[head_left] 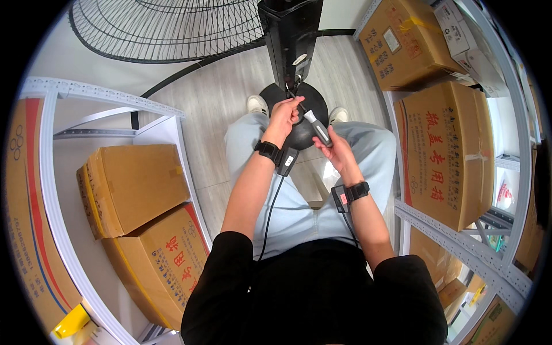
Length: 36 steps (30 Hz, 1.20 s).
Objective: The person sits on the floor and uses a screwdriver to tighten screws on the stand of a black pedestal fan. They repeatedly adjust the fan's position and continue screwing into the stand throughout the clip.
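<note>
A black stand fan stands before me, with its column (289,43) rising from a round base (315,100) between my feet. In my right hand (338,150) is a screwdriver (318,127) with a grey and white handle. Its shaft slants up and left toward the foot of the column. My left hand (282,119) is closed beside the shaft, close to the column's lower end. Thumb and forefinger are pressed together there, and what they grip is hidden. The screwdriver's tip cannot be made out clearly.
The fan's wire grille (172,29) spreads across the upper left. Metal shelving stands on both sides, holding a plain cardboard box (146,184) at left and a printed carton (443,155) at right. A cable (271,215) runs from my left wrist device.
</note>
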### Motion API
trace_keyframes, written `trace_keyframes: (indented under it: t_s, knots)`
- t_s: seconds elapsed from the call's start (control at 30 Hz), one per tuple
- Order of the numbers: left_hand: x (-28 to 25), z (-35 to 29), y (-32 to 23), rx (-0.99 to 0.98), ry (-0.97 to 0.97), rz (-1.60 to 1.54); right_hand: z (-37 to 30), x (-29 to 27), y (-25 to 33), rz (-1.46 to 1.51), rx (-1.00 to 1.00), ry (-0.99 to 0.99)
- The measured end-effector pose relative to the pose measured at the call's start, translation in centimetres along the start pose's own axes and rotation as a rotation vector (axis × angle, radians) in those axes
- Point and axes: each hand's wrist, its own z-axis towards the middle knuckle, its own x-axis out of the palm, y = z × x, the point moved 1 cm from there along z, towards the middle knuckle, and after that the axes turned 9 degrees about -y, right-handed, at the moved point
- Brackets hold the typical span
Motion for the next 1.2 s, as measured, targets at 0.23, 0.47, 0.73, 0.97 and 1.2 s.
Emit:
trace_keyframes:
  t_s: [0.23, 0.47, 0.73, 0.97, 1.2]
  knots:
    - [-0.3, 0.5, 0.5, 0.069, -0.138, 0.153, -0.5, 0.5, -0.8, -0.198, -0.285, -0.042]
    - [-0.5, 0.3, 0.3, -0.015, 0.074, 0.013, -0.2, 0.1, 0.4, -0.053, 0.008, 0.056]
    - [-0.3, 0.3, 0.5, 0.055, -0.115, 0.100, -0.5, 0.5, -0.5, -0.108, -0.207, -0.027]
    - [-0.6, 0.2, 0.3, -0.004, 0.042, 0.029, -0.8, 0.7, 0.3, -0.018, -0.045, 0.036]
    - [0.0, -0.3, 0.2, 0.044, -0.108, 0.139, -0.6, 0.9, 0.0, -0.056, -0.108, 0.002]
